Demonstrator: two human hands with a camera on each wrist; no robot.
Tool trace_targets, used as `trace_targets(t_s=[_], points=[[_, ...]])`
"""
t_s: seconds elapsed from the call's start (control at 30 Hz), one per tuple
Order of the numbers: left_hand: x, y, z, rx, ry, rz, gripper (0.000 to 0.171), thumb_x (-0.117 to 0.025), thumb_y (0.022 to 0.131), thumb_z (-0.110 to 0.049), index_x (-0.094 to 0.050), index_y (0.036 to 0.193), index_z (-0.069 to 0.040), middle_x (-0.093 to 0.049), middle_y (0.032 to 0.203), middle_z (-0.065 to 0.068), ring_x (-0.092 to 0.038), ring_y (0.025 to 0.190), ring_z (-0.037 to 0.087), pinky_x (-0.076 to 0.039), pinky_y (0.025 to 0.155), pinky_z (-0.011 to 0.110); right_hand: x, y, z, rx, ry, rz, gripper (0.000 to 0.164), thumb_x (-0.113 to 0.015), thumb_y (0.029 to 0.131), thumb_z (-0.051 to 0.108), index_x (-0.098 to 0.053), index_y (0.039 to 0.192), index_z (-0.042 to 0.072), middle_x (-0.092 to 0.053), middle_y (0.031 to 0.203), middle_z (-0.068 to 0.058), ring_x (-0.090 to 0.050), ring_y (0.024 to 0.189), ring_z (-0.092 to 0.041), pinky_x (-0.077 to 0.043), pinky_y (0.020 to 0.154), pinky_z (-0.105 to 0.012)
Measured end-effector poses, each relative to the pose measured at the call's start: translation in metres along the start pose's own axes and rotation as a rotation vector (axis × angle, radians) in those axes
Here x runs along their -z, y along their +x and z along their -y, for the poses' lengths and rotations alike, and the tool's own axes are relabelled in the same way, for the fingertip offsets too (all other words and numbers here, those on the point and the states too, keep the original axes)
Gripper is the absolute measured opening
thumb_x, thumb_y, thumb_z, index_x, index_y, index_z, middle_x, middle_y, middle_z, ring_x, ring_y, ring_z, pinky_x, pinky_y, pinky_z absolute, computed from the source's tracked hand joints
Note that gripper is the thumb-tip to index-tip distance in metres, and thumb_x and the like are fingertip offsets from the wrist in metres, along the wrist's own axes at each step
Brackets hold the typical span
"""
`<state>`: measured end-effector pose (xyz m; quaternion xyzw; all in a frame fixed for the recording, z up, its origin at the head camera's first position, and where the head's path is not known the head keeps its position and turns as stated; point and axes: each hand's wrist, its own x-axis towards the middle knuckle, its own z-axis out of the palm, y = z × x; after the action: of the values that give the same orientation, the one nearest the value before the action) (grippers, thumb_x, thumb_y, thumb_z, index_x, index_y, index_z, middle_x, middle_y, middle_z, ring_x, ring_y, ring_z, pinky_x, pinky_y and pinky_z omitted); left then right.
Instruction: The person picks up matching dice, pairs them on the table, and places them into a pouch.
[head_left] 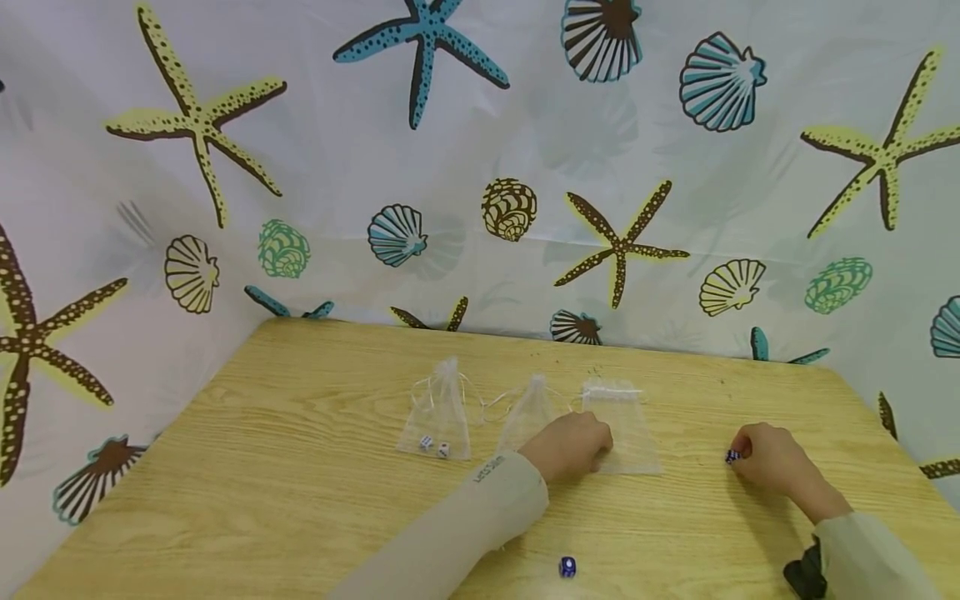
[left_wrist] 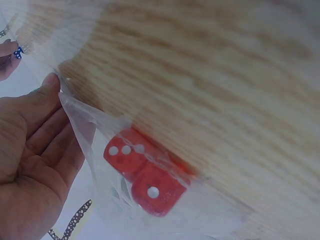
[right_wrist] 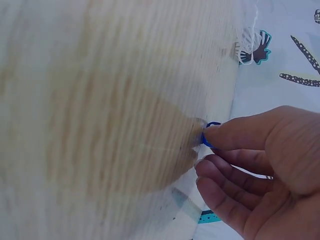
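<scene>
Low at the right of the table, my right hand (head_left: 772, 461) pinches a dark blue die (head_left: 732, 456) between thumb and fingertips. The right wrist view shows the blue die (right_wrist: 205, 140) partly covered by the thumb. My left hand (head_left: 570, 447) holds the lower left edge of a flat sheer drawstring bag (head_left: 630, 437) with bent fingers. Beside it, a gathered sheer bag (head_left: 534, 408) is partly behind that hand. Two red dice (left_wrist: 145, 172) inside a sheer bag show large in the left wrist view; the left hand and sleeve hide them from the head view.
A third sheer bag (head_left: 447, 404), gathered at its top, stands farther left with two white dice (head_left: 443, 450) inside. Another blue die (head_left: 567, 567) lies near the front of the wooden table (head_left: 300, 467). A shell-and-starfish printed cloth (head_left: 487, 275) rises behind the table.
</scene>
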<state>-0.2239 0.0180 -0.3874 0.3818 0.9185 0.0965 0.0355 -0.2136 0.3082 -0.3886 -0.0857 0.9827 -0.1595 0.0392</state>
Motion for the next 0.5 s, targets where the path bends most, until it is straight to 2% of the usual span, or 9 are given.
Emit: trace_targets(t_s=[0.3, 0.5], points=[[-0.001, 0.000, -0.001, -0.011, -0.013, 0.001, 0.040, -0.061, 0.088, -0.001, -0.039, 0.059, -0.016, -0.034, 0.058, -0.004, -0.028, 0.056, 0.008, -0.026, 0.052, 0.018, 0.000, -0.005, 0.002, 0.013, 0.000, -0.008, 0.010, -0.066, 0.078, 0.002, -0.062, 0.084, -0.005, -0.060, 0.075, -0.007, -0.052, 0.065, -0.017, -0.045, 0.058, -0.032], [0.001, 0.001, -0.001, 0.004, -0.011, 0.009, 0.036, -0.062, 0.088, -0.001, -0.044, 0.060, -0.015, -0.038, 0.058, -0.004, -0.030, 0.056, 0.008, -0.028, 0.052, 0.018, 0.003, -0.011, 0.015, 0.047, 0.023, -0.005, 0.011, -0.067, 0.081, 0.007, -0.063, 0.085, -0.002, -0.058, 0.073, -0.004, -0.049, 0.064, -0.015, -0.042, 0.057, -0.030]])
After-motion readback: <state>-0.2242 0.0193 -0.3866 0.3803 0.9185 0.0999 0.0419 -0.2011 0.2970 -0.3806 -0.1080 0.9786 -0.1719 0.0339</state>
